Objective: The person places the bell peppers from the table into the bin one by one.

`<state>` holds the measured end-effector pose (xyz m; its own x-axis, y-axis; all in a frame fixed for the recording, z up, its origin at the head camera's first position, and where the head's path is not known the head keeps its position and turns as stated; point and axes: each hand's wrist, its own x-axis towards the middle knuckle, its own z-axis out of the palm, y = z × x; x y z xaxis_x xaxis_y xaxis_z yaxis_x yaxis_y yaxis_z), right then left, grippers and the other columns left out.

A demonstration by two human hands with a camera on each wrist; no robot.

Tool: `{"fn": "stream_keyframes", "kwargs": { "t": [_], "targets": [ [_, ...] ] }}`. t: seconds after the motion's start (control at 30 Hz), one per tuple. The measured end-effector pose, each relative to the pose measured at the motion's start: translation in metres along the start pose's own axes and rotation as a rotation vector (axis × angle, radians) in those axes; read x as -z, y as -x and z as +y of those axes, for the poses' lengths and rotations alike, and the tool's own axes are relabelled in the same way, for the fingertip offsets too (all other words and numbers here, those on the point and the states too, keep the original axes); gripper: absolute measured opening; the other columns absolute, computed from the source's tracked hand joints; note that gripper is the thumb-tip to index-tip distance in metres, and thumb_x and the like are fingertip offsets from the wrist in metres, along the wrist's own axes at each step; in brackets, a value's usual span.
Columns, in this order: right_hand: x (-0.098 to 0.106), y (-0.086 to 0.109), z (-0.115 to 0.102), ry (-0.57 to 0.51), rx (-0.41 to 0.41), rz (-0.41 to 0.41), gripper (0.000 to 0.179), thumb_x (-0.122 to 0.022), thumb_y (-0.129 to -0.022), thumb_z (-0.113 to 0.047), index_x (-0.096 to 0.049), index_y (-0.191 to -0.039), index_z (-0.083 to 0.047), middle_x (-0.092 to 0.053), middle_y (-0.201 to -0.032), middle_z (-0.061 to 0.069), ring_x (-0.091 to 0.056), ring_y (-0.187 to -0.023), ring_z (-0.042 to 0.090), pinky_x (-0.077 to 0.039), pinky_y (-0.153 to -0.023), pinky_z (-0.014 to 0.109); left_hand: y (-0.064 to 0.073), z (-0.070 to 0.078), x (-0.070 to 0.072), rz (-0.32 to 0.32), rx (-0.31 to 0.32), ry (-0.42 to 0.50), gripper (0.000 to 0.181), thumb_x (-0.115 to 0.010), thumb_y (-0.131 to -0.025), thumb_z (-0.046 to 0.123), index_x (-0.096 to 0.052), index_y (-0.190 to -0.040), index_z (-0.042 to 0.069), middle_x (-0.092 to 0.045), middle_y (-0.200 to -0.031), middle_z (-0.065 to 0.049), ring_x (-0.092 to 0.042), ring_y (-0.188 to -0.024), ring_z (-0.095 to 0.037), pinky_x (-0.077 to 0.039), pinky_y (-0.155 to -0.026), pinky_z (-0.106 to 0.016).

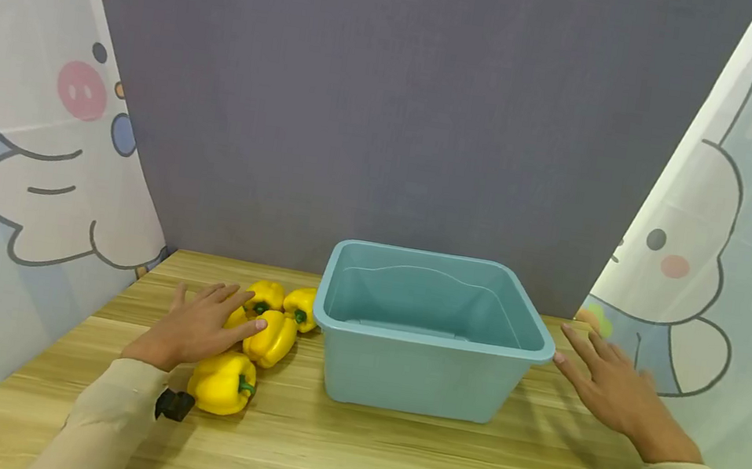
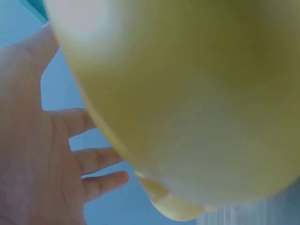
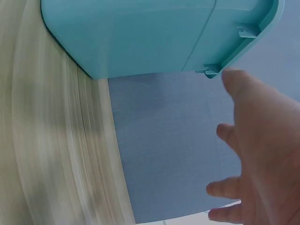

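My left hand (image 1: 200, 326) hovers with spread, straight fingers over a cluster of yellow bell peppers at the left of the table. One pepper (image 1: 272, 340) lies by the thumb tip, and another (image 1: 224, 383) sits nearest the wrist with its green stem facing right. Two more, a pepper (image 1: 265, 296) and a pepper (image 1: 302, 307), lie behind; a further one is partly hidden under the fingers. A large yellow pepper (image 2: 187, 103) fills the left wrist view. My right hand (image 1: 619, 393), fingers extended, is beside the right rim of a blue-green plastic bin (image 1: 411, 374), thumb tip right at the rim.
The bin stands upright on the wooden table (image 1: 347, 453), its visible inside bare. A dark grey panel (image 1: 399, 111) rises behind the table's back edge. Curtains with cartoon figures hang at the left (image 1: 46, 88) and right.
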<state>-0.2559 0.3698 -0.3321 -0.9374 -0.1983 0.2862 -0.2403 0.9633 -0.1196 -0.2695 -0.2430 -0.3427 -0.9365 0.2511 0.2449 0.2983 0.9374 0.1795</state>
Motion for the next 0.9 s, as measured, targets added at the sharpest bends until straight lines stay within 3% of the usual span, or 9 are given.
{"fn": "stream_keyframes", "kwargs": {
  "t": [0.2, 0.43, 0.67, 0.77, 0.9],
  "targets": [
    [0.004, -0.002, -0.003, -0.125, 0.063, 0.06, 0.058, -0.039, -0.109, -0.039, -0.026, -0.16, -0.016, -0.03, -0.154, 0.033, -0.034, -0.13, 0.062, -0.029, -0.09, 0.08, -0.003, 0.0, -0.001, 0.043, -0.031, 0.005, 0.076, -0.039, -0.1, 0.067, -0.055, -0.142, 0.007, -0.05, -0.144, -0.023, -0.043, -0.133, -0.047, -0.01, -0.102, -0.08],
    [0.011, -0.004, -0.012, -0.252, 0.062, 0.053, 0.055, -0.034, -0.11, -0.037, -0.029, -0.158, -0.009, -0.033, -0.153, 0.032, -0.037, -0.128, 0.062, -0.032, -0.091, 0.075, -0.003, 0.0, -0.002, 0.102, -0.094, 0.007, 0.059, -0.047, -0.103, 0.054, -0.063, -0.132, 0.005, -0.063, -0.128, -0.019, -0.057, -0.12, -0.042, -0.03, -0.1, -0.072],
    [0.007, -0.003, -0.022, -0.346, 0.068, 0.104, 0.05, -0.033, -0.111, -0.032, -0.041, -0.15, -0.002, -0.052, -0.139, 0.03, -0.049, -0.121, 0.057, -0.04, -0.086, 0.072, 0.005, -0.008, -0.008, 0.19, -0.142, 0.029, 0.043, -0.058, -0.102, 0.04, -0.07, -0.12, 0.003, -0.066, -0.122, -0.019, -0.061, -0.113, -0.042, -0.044, -0.096, -0.062],
    [0.004, -0.005, -0.026, -0.428, 0.09, 0.118, 0.049, -0.029, -0.112, -0.029, -0.041, -0.149, 0.001, -0.06, -0.13, 0.028, -0.06, -0.115, 0.046, -0.049, -0.086, 0.061, 0.008, -0.01, -0.011, 0.248, -0.179, 0.036, 0.033, -0.065, -0.099, 0.032, -0.072, -0.113, 0.003, -0.067, -0.115, -0.017, -0.063, -0.106, -0.039, -0.049, -0.09, -0.058],
    [0.002, -0.008, -0.03, -0.575, 0.121, 0.126, 0.05, -0.023, -0.113, -0.026, -0.038, -0.148, 0.006, -0.06, -0.128, 0.029, -0.064, -0.108, 0.01, -0.054, -0.084, 0.031, 0.006, -0.01, -0.011, 0.336, -0.232, 0.056, 0.021, -0.07, -0.095, 0.024, -0.075, -0.104, 0.006, -0.068, -0.101, -0.007, -0.064, -0.092, -0.028, -0.053, -0.08, -0.049]
  ]
}}
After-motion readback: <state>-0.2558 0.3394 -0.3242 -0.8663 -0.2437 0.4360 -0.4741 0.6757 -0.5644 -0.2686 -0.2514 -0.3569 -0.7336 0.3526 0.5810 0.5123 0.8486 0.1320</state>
